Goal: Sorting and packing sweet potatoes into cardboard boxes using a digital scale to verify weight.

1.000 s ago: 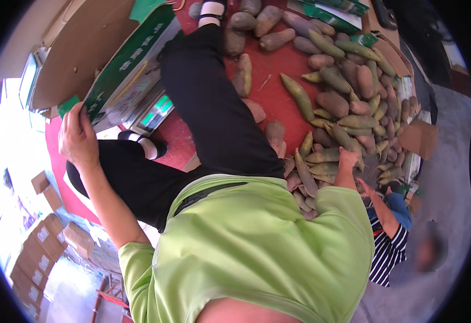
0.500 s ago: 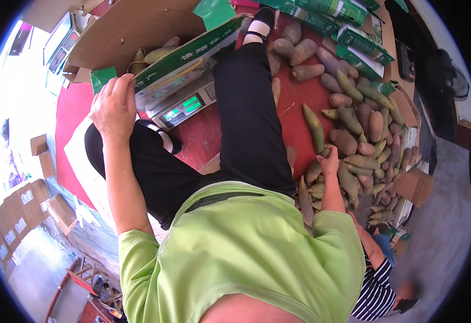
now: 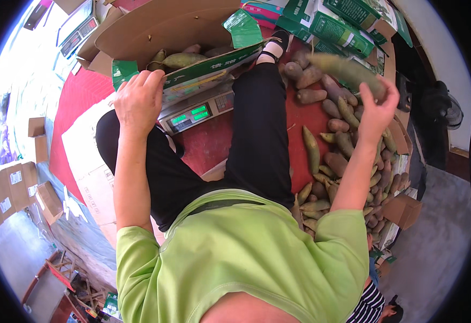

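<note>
My right hand (image 3: 378, 110) is raised on the right, fingers and thumb closed round one end of a long green mango (image 3: 346, 70), which is blurred by motion. My left hand (image 3: 138, 102) grips the near left edge of an open cardboard box (image 3: 208, 70) with green printed sides. Inside the box lie a few mangoes (image 3: 184, 59), partly hidden by its near wall. The box rests on a digital scale (image 3: 219, 104) with a lit green display. Below my raised right hand spreads a heap of green and reddish-brown mangoes (image 3: 344, 144) on a red surface.
Green cartons (image 3: 335, 24) are stacked at the far right, beyond the heap. My black-trousered legs (image 3: 257, 124) straddle the space between box and heap. Another scale (image 3: 79, 35) stands at the far left. Brown boxes (image 3: 12, 188) line the left side. A person in a striped top (image 3: 367, 304) is at lower right.
My right hand has lifted a green mango from the near part of the heap, carrying it up and away from me. My left hand still holds the box edge; the view has shifted slightly.
</note>
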{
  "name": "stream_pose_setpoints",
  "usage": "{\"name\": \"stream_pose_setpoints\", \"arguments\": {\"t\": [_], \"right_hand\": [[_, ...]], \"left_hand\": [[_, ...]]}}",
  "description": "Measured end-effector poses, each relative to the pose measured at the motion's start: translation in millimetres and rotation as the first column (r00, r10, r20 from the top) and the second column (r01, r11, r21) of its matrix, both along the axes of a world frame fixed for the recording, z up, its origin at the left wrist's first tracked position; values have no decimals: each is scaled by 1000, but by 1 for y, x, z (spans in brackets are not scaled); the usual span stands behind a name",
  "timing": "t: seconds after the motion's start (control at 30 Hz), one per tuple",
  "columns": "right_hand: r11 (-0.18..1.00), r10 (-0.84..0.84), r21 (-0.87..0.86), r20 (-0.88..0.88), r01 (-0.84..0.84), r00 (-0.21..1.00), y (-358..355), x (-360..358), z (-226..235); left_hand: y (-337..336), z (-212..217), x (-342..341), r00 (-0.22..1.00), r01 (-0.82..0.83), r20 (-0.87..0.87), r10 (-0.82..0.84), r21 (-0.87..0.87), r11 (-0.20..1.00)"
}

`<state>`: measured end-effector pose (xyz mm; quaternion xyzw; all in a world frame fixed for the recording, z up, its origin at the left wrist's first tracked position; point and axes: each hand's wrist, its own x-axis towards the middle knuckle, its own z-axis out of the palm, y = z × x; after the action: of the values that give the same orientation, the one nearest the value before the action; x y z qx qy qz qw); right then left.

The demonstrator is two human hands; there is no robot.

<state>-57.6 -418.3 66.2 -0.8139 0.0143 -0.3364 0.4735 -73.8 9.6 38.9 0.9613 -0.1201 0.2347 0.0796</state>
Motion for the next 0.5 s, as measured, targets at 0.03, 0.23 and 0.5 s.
{"name": "stream_pose_setpoints", "arguments": {"t": [0.03, 0.23, 0.5], "right_hand": [[995, 65, 78, 68, -70, 996, 13, 11, 15], [808, 395, 339, 294, -482, 870, 97, 69, 51], [789, 558, 343, -48, -511, 829, 165, 107, -1]], "left_hand": [[0, 0, 0, 1000, 12, 10, -12, -9, 1000], [1, 0, -1, 1000, 12, 17, -12, -8, 1000], [1, -1, -2, 1000, 8, -6, -8, 3, 1000]]}}
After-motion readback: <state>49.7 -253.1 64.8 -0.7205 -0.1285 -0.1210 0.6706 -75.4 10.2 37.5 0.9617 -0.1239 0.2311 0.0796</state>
